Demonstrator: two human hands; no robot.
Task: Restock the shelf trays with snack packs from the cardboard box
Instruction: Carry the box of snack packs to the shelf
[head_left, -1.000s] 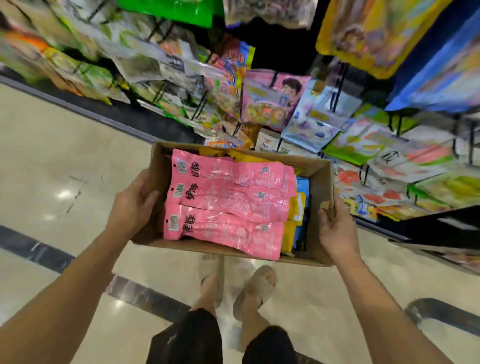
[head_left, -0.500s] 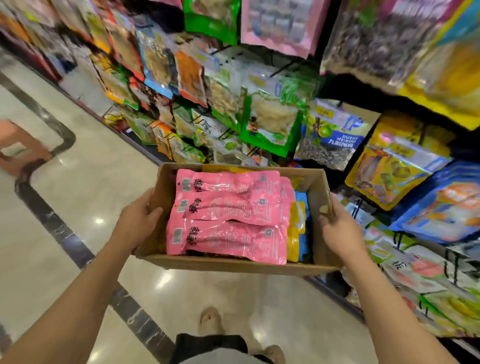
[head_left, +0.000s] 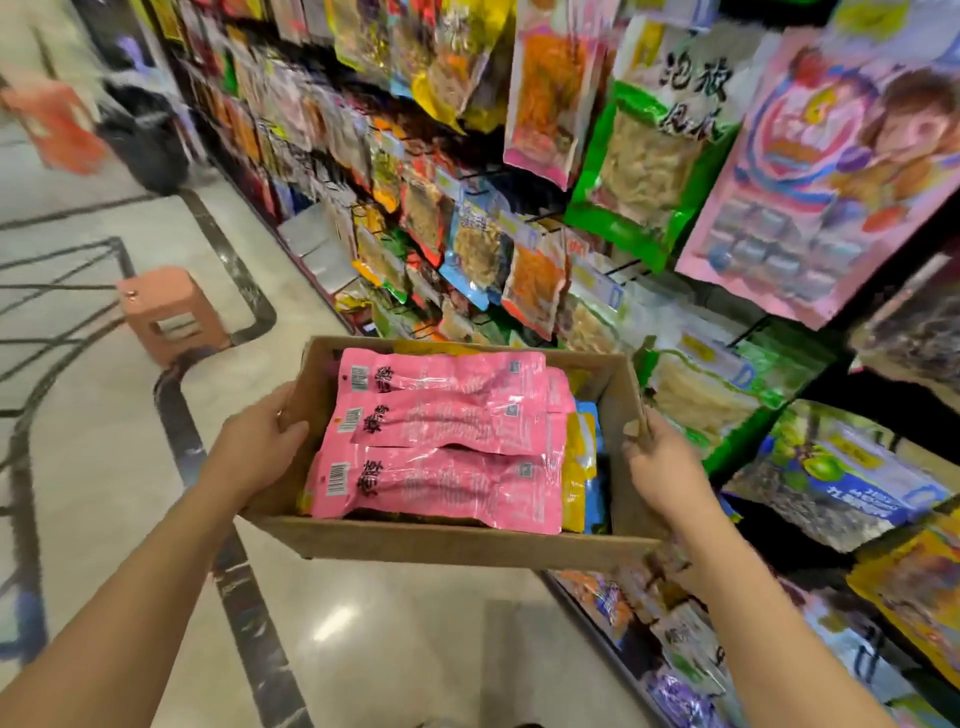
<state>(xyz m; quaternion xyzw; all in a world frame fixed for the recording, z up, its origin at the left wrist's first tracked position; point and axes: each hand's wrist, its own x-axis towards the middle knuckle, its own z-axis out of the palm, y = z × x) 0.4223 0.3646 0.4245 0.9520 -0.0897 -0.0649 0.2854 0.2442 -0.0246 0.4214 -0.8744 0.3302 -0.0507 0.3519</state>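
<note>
hands (head_left: 257, 441) on box (head_left: 457, 545), glossy aisle floor (head_left: 395, 654)

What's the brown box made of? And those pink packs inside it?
The box looks like plain cardboard: its walls are matte brown with raw-cut edges. The pink packs look like thin, glossy plastic film: light glints off their wrinkles, and barcodes are printed on them.

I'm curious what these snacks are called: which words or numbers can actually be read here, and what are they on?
"泡椒": big black characters on the green-and-white hanging pack; the two characters below are smeared.
On the pink snack packs in the cardboard box: black characters and barcodes, too blurred to read.
On the blue pack: white lettering, blurred.
Other shelf packs and tags: unreadable.
</note>
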